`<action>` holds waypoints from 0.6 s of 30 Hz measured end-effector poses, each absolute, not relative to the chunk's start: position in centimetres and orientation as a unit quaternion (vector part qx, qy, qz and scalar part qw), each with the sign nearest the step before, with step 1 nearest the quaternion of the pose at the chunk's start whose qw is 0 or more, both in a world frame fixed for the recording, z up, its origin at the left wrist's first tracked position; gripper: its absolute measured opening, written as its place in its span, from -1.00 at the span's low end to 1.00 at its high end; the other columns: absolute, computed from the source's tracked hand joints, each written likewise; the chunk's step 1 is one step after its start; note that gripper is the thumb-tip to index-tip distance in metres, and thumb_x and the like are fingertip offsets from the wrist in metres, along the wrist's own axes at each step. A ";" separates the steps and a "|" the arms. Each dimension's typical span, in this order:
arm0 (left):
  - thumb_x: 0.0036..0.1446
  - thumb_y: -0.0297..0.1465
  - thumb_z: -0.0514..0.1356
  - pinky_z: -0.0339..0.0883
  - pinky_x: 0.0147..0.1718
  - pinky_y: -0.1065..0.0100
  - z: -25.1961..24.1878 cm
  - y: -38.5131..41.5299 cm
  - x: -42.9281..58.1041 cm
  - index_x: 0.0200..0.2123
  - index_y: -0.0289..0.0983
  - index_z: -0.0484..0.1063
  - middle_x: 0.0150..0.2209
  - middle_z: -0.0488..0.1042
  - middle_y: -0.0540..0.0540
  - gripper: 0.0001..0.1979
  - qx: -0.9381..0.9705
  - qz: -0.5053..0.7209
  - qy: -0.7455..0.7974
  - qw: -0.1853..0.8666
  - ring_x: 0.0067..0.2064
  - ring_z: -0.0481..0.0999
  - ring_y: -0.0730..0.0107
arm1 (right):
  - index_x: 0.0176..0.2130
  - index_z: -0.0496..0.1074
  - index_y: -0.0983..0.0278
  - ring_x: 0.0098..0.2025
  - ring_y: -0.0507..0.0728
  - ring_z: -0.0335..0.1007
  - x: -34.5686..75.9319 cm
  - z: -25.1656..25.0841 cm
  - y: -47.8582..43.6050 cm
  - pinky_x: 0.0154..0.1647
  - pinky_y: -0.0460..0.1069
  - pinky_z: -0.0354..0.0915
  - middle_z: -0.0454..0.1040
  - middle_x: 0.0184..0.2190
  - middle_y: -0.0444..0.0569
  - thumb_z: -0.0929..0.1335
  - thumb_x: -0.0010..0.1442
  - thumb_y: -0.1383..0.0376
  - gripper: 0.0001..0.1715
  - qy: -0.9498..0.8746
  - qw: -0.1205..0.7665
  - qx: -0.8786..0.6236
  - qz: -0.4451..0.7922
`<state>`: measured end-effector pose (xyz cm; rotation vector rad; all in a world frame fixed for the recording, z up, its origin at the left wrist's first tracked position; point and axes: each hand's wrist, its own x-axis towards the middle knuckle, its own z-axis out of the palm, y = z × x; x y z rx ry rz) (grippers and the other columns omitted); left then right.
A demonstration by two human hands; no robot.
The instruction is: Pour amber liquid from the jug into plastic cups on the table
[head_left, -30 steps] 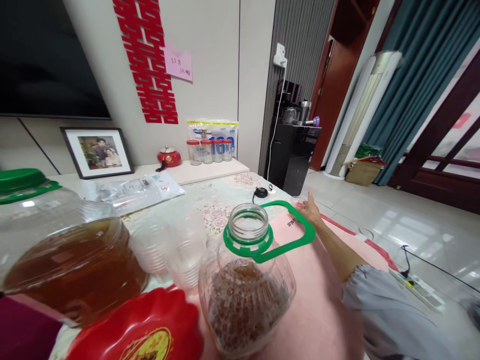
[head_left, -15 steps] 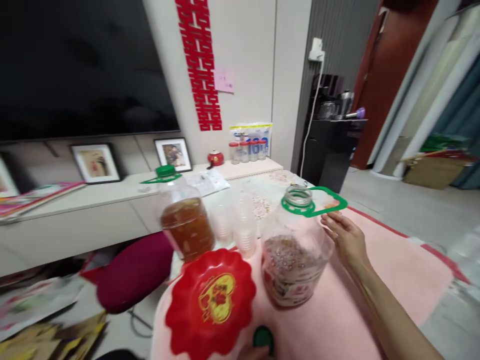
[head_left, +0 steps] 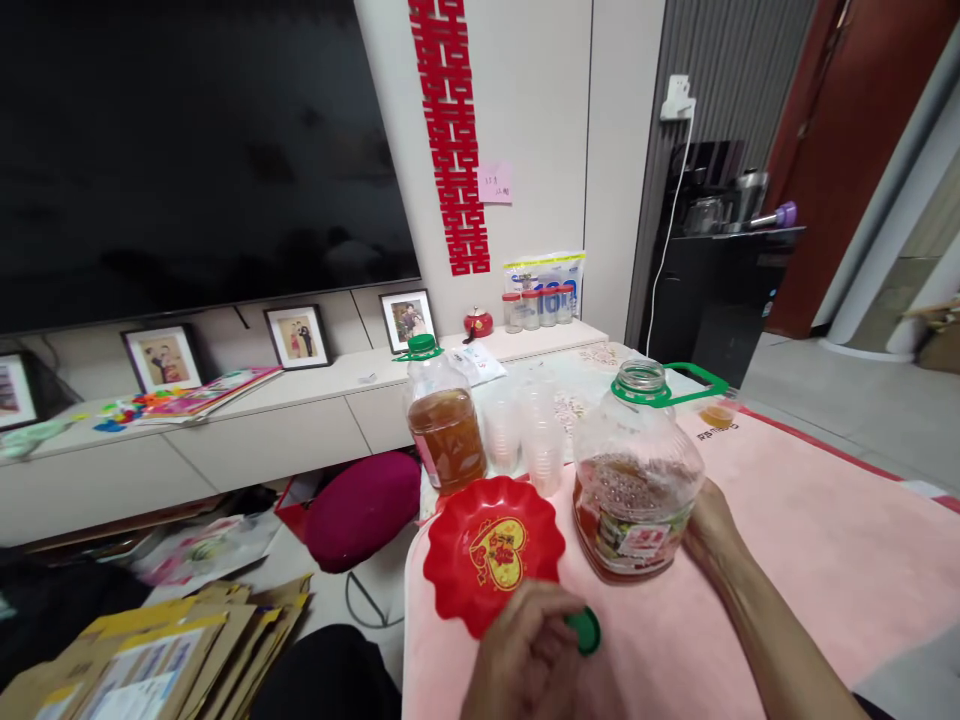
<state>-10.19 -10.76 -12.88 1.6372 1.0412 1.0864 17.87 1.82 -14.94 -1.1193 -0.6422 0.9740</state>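
My left hand (head_left: 525,645) is in front of the red dish, its fingers curled and pinching a green bottle cap (head_left: 584,630), which is tilted on edge. My right hand (head_left: 705,525) lies against the right side of a big clear plastic jug (head_left: 637,490), its fingers hidden behind it. The jug stands upright and uncapped, with a green handle ring (head_left: 697,380) at its neck and bubbly amber liquid in its lower part. A scalloped red dish (head_left: 457,570) with a gold heart print sits to the left of the jug.
A second jug (head_left: 450,440) of amber liquid, green-capped, stands behind the dish. Stacked clear plastic cups (head_left: 541,440) stand between the jugs. A pink cloth (head_left: 810,530) covers the table. A purple stool (head_left: 367,510) and cardboard pieces (head_left: 172,650) are at the left.
My left hand has come up into view with the green cap, which was low by the table edge. My right hand has moved from beside the handle down to the jug's side. The view has shifted left.
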 end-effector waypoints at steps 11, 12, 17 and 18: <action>0.24 -0.59 0.04 0.39 0.22 -0.05 0.6 2.2 -10.6 0.11 -0.39 0.49 0.13 0.50 -0.27 -0.59 0.877 0.157 0.451 0.047 0.15 0.43 0.09 | -0.46 0.57 0.28 -0.46 0.15 0.43 18.5 -15.8 2.3 -0.41 0.02 0.38 0.56 -0.54 -0.08 0.59 -0.34 0.24 -0.66 -0.265 0.677 -0.531 0.435; 0.22 -0.61 0.05 0.38 0.22 -0.07 0.7 2.9 -10.2 0.12 -0.41 0.49 0.15 0.49 -0.28 -0.56 0.884 0.129 0.448 0.033 0.15 0.41 0.05 | -0.46 0.57 0.28 -0.47 0.14 0.42 18.6 -15.9 2.4 -0.42 0.02 0.37 0.55 -0.54 -0.08 0.59 -0.35 0.24 -0.65 -0.264 0.675 -0.534 0.436; 0.16 -0.62 0.10 0.41 0.16 -0.03 0.4 5.1 -8.7 0.03 -0.41 0.56 0.14 0.52 -0.28 -0.59 0.906 -0.002 0.424 -0.007 0.14 0.37 -0.01 | -0.47 0.57 0.28 -0.48 0.10 0.37 18.6 -16.0 2.4 -0.47 -0.02 0.31 0.53 -0.56 -0.11 0.60 -0.37 0.24 -0.64 -0.266 0.668 -0.535 0.444; 0.16 -0.60 0.11 0.42 0.15 -0.01 0.4 5.4 -8.4 0.02 -0.41 0.57 0.12 0.52 -0.28 -0.61 0.908 -0.024 0.419 -0.012 0.14 0.38 -0.01 | -0.48 0.56 0.27 -0.49 0.10 0.36 18.6 -16.0 2.4 -0.47 -0.03 0.29 0.53 -0.56 -0.12 0.60 -0.38 0.25 -0.65 -0.268 0.667 -0.533 0.445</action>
